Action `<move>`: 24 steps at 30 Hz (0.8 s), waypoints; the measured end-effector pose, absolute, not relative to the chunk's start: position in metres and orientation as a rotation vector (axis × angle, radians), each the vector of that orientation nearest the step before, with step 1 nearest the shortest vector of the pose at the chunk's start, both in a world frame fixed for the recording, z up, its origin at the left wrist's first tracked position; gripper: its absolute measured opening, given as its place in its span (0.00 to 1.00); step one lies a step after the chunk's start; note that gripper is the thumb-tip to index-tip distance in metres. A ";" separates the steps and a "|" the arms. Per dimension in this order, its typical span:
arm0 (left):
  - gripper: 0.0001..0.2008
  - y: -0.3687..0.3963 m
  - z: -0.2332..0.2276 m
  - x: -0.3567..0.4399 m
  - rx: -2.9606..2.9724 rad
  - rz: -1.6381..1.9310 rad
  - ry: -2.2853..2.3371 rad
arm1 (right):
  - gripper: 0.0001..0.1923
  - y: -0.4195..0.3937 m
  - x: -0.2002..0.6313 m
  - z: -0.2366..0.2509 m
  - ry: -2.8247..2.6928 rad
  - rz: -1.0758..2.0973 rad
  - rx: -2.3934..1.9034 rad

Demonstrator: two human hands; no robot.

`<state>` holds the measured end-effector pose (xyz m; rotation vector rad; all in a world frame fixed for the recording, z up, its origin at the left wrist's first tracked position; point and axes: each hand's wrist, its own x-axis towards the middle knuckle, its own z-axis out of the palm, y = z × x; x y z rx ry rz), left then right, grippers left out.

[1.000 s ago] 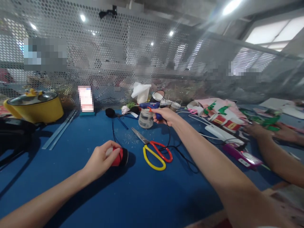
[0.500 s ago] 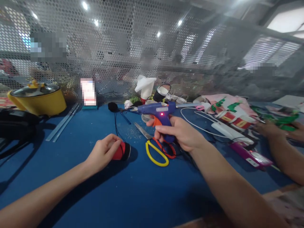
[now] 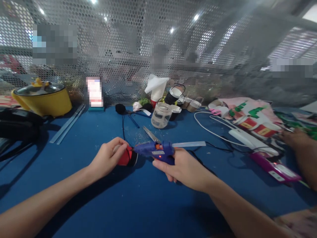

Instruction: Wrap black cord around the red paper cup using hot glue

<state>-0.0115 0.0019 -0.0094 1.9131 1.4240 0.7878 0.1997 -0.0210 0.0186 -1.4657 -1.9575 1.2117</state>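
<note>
My left hand [image 3: 109, 153] is closed around a small red cup [image 3: 124, 157] with a black band, lying on its side on the blue table. A thin black cord [image 3: 123, 129] runs from it to a black ball of yarn [image 3: 120, 109]. My right hand [image 3: 184, 168] grips a blue glue gun [image 3: 155, 149], its red light on and a clear glue stick [image 3: 189, 144] out of its back. The nozzle is at the cup, beside my left fingertips; whether it touches is unclear. Behind the gun lie scissors [image 3: 151, 134], handles hidden.
A clear plastic jar [image 3: 160, 115] and small cups stand at the back. Glue sticks [image 3: 66, 124], a lit phone [image 3: 95, 94] and a yellow pot [image 3: 47, 100] are left. Right are a purple power strip [image 3: 276, 167], cables and another person's hand [image 3: 296, 138].
My right hand has lowered the glue gun and brought its nozzle down and left to the cup. The jar now shows fully. My left hand keeps its hold.
</note>
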 end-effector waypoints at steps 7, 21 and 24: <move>0.14 0.004 -0.011 -0.011 1.894 0.804 1.437 | 0.10 -0.023 0.199 0.016 -1.983 1.119 -1.476; 0.14 0.004 -0.009 -0.010 1.905 0.812 1.443 | 0.08 -0.027 0.198 0.020 -2.073 1.051 -1.532; 0.14 0.004 -0.009 -0.010 1.893 0.814 1.439 | 0.09 -0.028 0.199 0.018 -2.140 0.965 -1.491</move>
